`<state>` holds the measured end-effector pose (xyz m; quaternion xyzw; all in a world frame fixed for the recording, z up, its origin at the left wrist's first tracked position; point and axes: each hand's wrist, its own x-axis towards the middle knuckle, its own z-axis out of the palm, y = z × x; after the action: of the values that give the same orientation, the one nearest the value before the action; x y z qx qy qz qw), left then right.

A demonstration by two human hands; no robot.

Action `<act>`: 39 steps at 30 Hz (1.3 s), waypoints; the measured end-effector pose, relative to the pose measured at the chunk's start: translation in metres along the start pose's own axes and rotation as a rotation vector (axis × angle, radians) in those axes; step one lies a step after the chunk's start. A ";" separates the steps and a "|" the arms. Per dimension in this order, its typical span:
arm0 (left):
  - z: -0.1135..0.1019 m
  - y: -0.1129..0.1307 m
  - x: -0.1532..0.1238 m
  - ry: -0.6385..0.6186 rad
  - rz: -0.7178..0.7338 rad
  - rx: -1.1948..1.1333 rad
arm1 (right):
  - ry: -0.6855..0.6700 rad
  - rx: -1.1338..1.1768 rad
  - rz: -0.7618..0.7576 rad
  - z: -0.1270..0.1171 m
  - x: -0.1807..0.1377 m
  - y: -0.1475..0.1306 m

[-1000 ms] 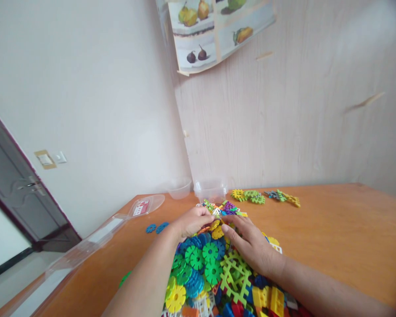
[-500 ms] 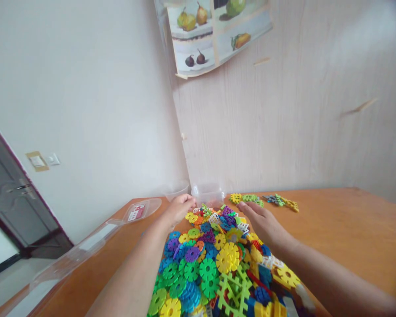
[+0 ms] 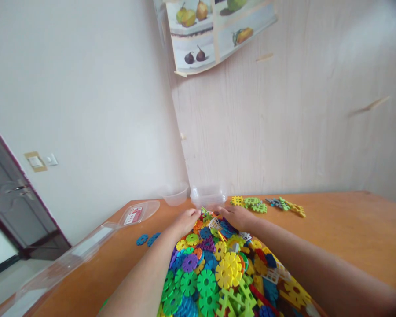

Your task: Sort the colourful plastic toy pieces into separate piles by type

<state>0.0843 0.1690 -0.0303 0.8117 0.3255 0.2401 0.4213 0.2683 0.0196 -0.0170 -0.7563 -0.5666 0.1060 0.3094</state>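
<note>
A heap of colourful plastic building pieces [image 3: 206, 281] lies in front of me, with notched discs in green, yellow, blue and purple and some lattice pieces. My left hand [image 3: 187, 220] rests against the far left edge of the heap, its fingers partly hidden behind the hand. On the far right side, my right hand [image 3: 236, 217] is stretched over the pieces with palm turned inward and fingers extended. Neither hand shows a piece lifted in it. A large yellow disc [image 3: 229, 269] and a green disc [image 3: 206, 282] sit between my forearms.
Clear plastic containers [image 3: 208, 197] and a clear bowl [image 3: 174, 194] stand against the wall. Joined lattice pieces [image 3: 252, 204] lie at the back right. Two blue discs [image 3: 141, 239] are on the brown table [image 3: 343, 233]'s left part, near a clear lid [image 3: 140, 214].
Both hands have come closer together at the far end of the heap, the right one moving left and inward. Blue discs now show left of my left forearm.
</note>
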 end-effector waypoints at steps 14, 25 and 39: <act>0.008 0.051 -0.031 -0.477 0.055 -0.127 | -0.211 0.379 -0.043 -0.011 -0.028 -0.016; -0.014 0.117 -0.068 -0.887 0.146 -0.086 | -0.515 0.167 -0.156 -0.084 -0.092 -0.036; -0.075 0.118 -0.054 -0.308 0.169 -0.233 | -0.307 0.217 -0.255 -0.093 -0.064 -0.028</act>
<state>0.0370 0.1180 0.1021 0.8092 0.1579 0.1835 0.5353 0.2719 -0.0670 0.0607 -0.6157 -0.6834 0.2402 0.3100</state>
